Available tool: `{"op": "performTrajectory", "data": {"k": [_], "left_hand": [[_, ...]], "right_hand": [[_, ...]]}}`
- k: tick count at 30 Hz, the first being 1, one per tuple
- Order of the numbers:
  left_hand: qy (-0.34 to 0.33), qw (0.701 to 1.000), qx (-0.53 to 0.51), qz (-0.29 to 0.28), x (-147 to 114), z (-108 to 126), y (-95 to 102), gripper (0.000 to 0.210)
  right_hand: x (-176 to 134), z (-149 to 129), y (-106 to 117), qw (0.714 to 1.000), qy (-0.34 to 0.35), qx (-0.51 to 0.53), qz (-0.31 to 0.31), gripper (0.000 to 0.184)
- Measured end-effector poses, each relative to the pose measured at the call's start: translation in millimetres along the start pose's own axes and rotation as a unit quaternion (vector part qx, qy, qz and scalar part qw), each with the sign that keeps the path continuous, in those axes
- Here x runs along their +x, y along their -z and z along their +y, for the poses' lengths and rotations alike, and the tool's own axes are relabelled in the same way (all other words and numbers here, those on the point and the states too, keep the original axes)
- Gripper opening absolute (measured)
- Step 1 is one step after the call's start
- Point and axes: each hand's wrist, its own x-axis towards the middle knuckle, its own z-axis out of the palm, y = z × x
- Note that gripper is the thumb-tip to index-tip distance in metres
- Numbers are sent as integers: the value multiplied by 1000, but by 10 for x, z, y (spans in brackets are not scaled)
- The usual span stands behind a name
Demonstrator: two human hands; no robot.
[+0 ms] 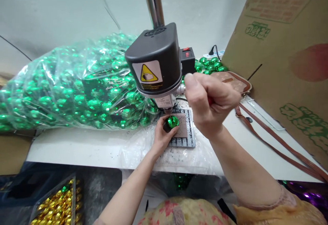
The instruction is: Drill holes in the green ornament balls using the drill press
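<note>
My left hand [164,132] holds a shiny green faceted ball [173,122] between thumb and fingers. The ball rests on the slotted grey base plate [190,129] of a small black bench press [153,61], right under its metal head [166,102]. My right hand [211,102] is raised to the right of the press, closed in a fist around its handle. Most of that handle is hidden by the fingers; only a bit of red shows inside the fist. Dark specks lie scattered over the base plate.
A large clear bag [64,85] of green balls fills the table's left. Behind the press are loose green balls [208,64]. A brown purse [232,81] and a cardboard box [289,68] stand right. Below left is a clear bin of gold balls [55,204].
</note>
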Motion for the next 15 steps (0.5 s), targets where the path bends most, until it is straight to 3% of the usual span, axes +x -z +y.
{"op": "performTrajectory", "data": {"k": [4,15], "left_hand": [[-1,1000,-4,2,-5,10,0,47],[1,1000,12,-2,-19,4,1,44]], "right_hand": [[-100,17,22,998,56,-8,-11,44],[-194,132,68,994,106,17,-22,40]]}}
